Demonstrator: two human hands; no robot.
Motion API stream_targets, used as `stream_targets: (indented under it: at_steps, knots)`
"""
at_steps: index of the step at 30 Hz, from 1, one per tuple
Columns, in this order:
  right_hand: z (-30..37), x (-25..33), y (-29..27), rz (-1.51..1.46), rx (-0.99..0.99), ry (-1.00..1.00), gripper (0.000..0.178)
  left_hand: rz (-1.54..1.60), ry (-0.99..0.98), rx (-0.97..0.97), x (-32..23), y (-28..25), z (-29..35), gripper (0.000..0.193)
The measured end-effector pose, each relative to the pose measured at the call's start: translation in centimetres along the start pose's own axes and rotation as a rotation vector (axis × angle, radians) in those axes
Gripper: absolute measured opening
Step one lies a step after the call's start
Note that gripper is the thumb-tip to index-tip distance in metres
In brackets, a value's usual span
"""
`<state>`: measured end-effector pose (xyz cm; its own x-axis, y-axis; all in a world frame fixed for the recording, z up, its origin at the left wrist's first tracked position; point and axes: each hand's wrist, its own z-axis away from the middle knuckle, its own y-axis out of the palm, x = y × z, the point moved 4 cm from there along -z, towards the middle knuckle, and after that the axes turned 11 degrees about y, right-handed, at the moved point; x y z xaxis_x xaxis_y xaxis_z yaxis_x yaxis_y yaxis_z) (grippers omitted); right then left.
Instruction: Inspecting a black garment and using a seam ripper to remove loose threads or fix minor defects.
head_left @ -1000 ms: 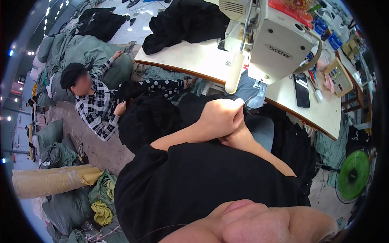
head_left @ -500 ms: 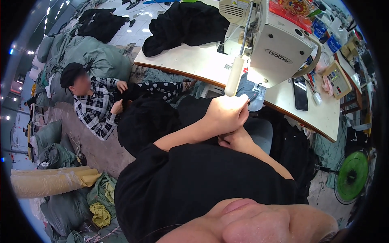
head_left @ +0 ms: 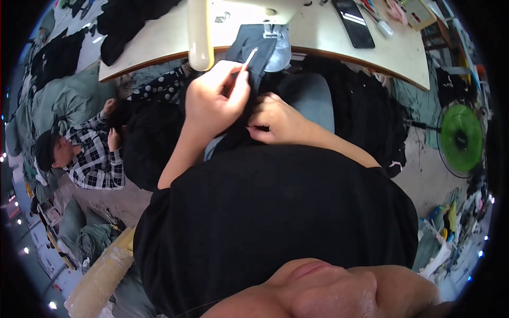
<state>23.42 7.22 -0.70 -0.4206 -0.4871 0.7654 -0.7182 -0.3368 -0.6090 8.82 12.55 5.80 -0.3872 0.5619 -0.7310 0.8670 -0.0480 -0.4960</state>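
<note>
My left hand (head_left: 217,98) is closed round a slim metal tool (head_left: 251,57), its bright tip pointing up and right over dark cloth (head_left: 245,42). The cloth runs from the sewing machine's metal presser foot (head_left: 271,32) down over the table's front edge toward my lap. Lower and to the right, my right hand (head_left: 275,121) has its fingers curled on the cloth's hanging part. Its fingertips are partly hidden in the dark folds. Beside the cloth, below the presser foot, is a translucent bluish piece (head_left: 281,53). The machine's upper part is out of view.
A cream lamp (head_left: 200,40) hangs just above my left hand. On the white table (head_left: 313,40) lies a black phone (head_left: 353,24). Black garments (head_left: 366,106) are piled at right, near a green fan (head_left: 461,139). A person in a checked shirt (head_left: 95,161) sits at left.
The view has shifted, bringing the machine's head out of sight. My hands, earlier overlapping, are now farther apart, and the tool's tip and the cloth show more plainly.
</note>
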Motion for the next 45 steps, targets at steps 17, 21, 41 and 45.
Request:
stream_targets:
  at_steps: [17, 21, 41, 45]
  knots:
    - [-1.1, 0.3, 0.8, -0.064, -0.084, 0.087, 0.016, -0.265, 0.162, 0.238, -4.1, -0.4, 0.7, 0.013]
    - [-1.5, 0.3, 1.0, -0.083, -0.068, 0.118, 0.015, -0.307, 0.168, 0.240, -4.1, -0.3, 0.7, 0.012]
    - [-1.5, 0.7, 0.7, -0.048, -0.013, 0.143, 0.020, -0.379, 0.200, 0.228, -4.2, 0.2, 0.4, 0.011]
    - [-1.4, 0.8, 0.5, -0.037, 0.005, 0.165, 0.023, -0.413, 0.190, 0.250, -4.2, 0.4, 0.4, 0.013]
